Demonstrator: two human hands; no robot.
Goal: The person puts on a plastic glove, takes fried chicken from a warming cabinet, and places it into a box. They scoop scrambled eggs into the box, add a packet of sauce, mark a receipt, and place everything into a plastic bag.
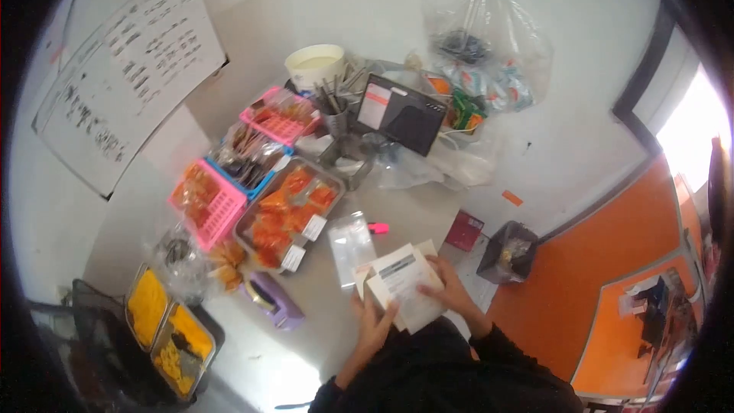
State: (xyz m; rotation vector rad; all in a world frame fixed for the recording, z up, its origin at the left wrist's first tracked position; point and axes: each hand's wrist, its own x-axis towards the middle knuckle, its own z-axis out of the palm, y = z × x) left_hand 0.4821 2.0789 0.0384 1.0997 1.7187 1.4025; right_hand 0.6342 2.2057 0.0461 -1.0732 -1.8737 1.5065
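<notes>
A small stack of square, cream-white printed papers (405, 284) is held over the near edge of the table. The top sheet carries a dark band and lines of small text; other sheets fan out beneath it. My left hand (372, 326) grips the lower left corner, thumb on top. On the right side, my right hand (451, 292) holds the stack, its thumb lying across the top sheet. Just beyond the papers lie clear plastic sleeves (351, 245) and a pink highlighter (378, 228).
Left of the papers stand a metal tray (336, 181) of orange-red packets, pink baskets (222, 214) and a purple tape dispenser (284, 310). A tablet (401, 113) leans at the back beside a metal cup of utensils (335, 118). A dark bin (506, 252) stands on the floor at right.
</notes>
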